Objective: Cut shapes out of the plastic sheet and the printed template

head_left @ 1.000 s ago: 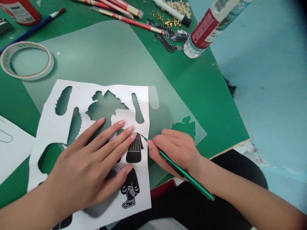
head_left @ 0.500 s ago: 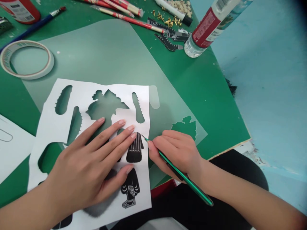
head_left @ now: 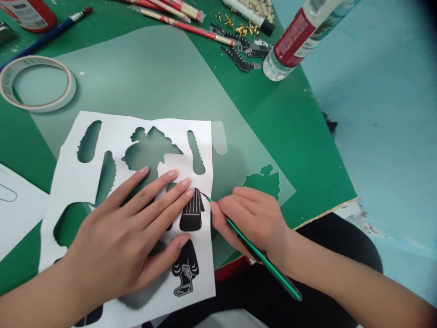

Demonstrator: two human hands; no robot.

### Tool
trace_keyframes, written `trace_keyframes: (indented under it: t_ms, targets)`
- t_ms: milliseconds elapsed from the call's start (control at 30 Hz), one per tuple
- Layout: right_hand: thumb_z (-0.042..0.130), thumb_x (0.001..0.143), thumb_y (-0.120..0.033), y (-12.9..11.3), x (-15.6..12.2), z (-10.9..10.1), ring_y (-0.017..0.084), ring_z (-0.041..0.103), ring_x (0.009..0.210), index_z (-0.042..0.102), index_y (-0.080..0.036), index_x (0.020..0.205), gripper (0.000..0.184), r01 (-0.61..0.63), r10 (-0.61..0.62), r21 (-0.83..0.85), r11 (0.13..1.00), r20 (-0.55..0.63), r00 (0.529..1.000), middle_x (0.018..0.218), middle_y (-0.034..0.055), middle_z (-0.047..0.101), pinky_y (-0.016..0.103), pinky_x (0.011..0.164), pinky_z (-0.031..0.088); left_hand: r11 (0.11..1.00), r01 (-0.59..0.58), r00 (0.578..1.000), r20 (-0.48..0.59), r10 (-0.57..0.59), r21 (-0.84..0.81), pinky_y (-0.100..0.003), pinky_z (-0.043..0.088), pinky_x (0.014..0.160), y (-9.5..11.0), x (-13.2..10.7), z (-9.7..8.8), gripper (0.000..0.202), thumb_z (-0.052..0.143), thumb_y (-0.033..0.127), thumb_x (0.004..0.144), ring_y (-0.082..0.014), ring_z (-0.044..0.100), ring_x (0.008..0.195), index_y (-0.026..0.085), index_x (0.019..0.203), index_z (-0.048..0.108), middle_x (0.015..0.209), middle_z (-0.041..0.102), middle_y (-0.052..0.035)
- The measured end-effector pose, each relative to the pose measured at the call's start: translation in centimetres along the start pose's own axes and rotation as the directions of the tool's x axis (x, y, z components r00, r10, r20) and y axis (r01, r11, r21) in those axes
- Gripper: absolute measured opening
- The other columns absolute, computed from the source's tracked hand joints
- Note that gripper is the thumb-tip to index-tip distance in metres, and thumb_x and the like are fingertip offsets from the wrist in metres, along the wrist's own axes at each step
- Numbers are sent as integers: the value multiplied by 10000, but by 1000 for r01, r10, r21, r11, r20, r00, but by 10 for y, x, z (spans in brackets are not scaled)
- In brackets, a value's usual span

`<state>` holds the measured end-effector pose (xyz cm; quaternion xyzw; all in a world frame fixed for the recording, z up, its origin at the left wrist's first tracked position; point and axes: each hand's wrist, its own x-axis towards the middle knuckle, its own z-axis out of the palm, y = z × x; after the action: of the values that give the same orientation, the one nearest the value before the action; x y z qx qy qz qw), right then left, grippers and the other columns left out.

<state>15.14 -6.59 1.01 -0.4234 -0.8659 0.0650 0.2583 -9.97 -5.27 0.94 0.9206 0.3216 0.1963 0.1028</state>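
Observation:
My left hand (head_left: 126, 237) lies flat with fingers spread on a white paper sheet (head_left: 136, 136) that has several shapes cut out of it. Its fingertips rest beside a black printed skirt-like shape (head_left: 192, 213). My right hand (head_left: 252, 218) is closed around a thin green craft knife (head_left: 262, 262), whose tip touches the upper right edge of that black shape. A second black printed figure (head_left: 185, 272) sits below it on the sheet. The paper rests on a translucent plastic sheet (head_left: 153, 77) over a green table (head_left: 293, 136).
A roll of tape (head_left: 37, 84) lies at the left. At the back are red pencils (head_left: 177, 20), a blue paintbrush (head_left: 48, 34), brass fasteners (head_left: 239, 28), black cut-out pieces (head_left: 242, 57) and a lying plastic bottle (head_left: 297, 38). The table's edge (head_left: 327, 212) runs close to my right hand.
The knife's handle has swung slightly down and my right hand has shifted a touch along the black shape's edge. My left hand has stayed put.

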Motion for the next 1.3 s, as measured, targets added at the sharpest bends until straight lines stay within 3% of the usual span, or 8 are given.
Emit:
trace_keyframes:
  t_ms: [233, 400, 600, 733, 800, 867, 967, 1300]
  targets:
    - [565, 1024, -121, 0, -1, 0, 136, 259, 594, 460, -211, 631, 417, -7, 7, 15, 1000, -9, 1000, 557, -42, 390, 323, 539, 310, 1000, 2, 1000, 0, -2, -2, -489, 273, 1341, 0, -1, 0, 511, 590, 335, 1038, -316, 556, 1470, 108, 1495, 604, 1552, 611, -91]
    - [535, 1042, -124, 8, 6, -6, 119, 311, 567, 465, -217, 696, 365, -65, 77, 128, 990, -93, 993, 580, -45, 428, 294, 530, 330, 1000, 0, 1000, 18, 0, -8, -521, 269, 1341, 1, -1, 2, 512, 583, 363, 1047, -324, 536, 1488, 150, 1512, 587, 1574, 592, -76]
    - [478, 1115, -289, 16, 19, -20, 102, 571, 614, 572, -213, 751, 384, -233, 251, 316, 920, -18, 968, 677, -9, 642, 247, 626, 484, 994, -98, 991, 87, 101, -40, -565, 146, 1378, -4, -4, 2, 517, 565, 360, 1038, -322, 437, 1561, 190, 1526, 565, 1643, 510, -56]
    - [506, 1113, -364, 22, 18, -17, 85, 653, 607, 659, -195, 812, 378, -312, 332, 383, 869, 16, 943, 729, -14, 730, 207, 589, 486, 989, -143, 983, 112, 145, -26, -576, 110, 1379, -7, -5, 2, 566, 576, 370, 1024, -332, 398, 1583, 172, 1552, 530, 1666, 476, -72]
    - [529, 1100, -316, 26, 16, -13, 85, 687, 618, 678, -182, 832, 335, -242, 263, 377, 894, -3, 965, 748, -4, 753, 194, 600, 508, 992, -119, 987, 102, 123, -42, -563, 120, 1380, -7, -5, 3, 555, 571, 379, 1034, -321, 403, 1581, 194, 1556, 528, 1664, 479, -55]
    - [552, 1075, -255, 29, 16, -10, 129, 767, 755, 689, -168, 855, 273, -78, 119, 371, 925, -90, 989, 789, 32, 782, 222, 718, 579, 994, -99, 990, 99, 104, -54, -563, 133, 1379, -6, -5, 3, 535, 551, 367, 1046, -314, 399, 1584, 207, 1557, 529, 1666, 476, -44]
    - [567, 1054, -233, 31, 15, -4, 185, 807, 930, 696, -159, 895, 218, 116, -39, 387, 915, -201, 979, 869, 89, 816, 300, 852, 635, 992, -124, 985, 117, 127, -30, -585, 135, 1374, -6, -6, 3, 546, 544, 343, 1045, -325, 380, 1593, 190, 1568, 519, 1676, 460, -55]
    - [580, 1019, -164, 36, 9, 2, 164, 828, 955, 699, -182, 938, 145, 248, -216, 199, 948, -169, 962, 879, 49, 839, 277, 897, 679, 987, -164, 980, 112, 163, 0, -599, 185, 1361, -8, -5, 3, 525, 572, 344, 1048, -334, 404, 1579, 172, 1543, 543, 1666, 478, -76]
